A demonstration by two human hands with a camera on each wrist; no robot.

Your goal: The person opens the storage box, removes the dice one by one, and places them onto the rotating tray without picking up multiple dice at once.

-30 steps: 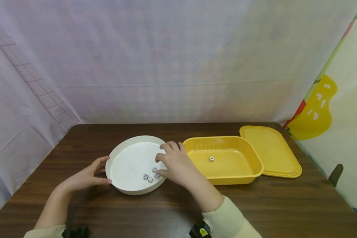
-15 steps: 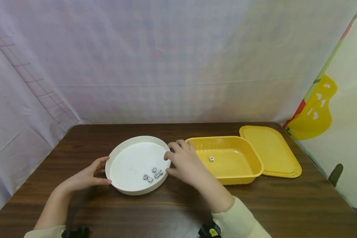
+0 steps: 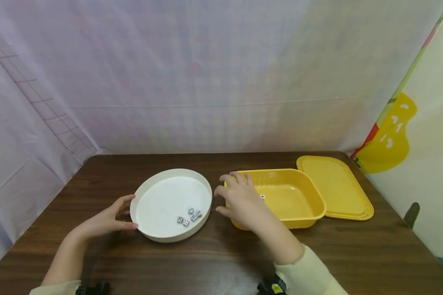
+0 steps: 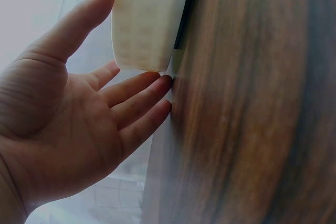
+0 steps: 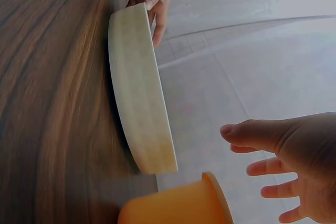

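Note:
My left hand [image 3: 102,220] rests on the left side of a round white tray [image 3: 160,200], thumb and fingertips touching its outer wall. In the left wrist view the fingers [image 4: 137,103] are straight, spread along the wall [image 4: 147,24]. Several white dice [image 3: 186,223] lie close together at the tray's front right. My right hand [image 3: 241,205] hovers over the left rim of a yellow box [image 3: 299,200], fingers loosely bent. The right wrist view shows its fingers [image 5: 270,166] apart with nothing held. One die [image 3: 262,197] sits in the box, partly hidden by that hand.
A flat yellow lid [image 3: 339,192] lies on the table at the right, partly behind the box. The brown wood table [image 3: 170,266] meets a pale curtain [image 3: 188,82] along its back edge. A patterned wall stands at the right.
My right hand has moved right, from above the tray's dice to the box's left rim. A further die shows in the tray where the hand was. The left hand stays in place.

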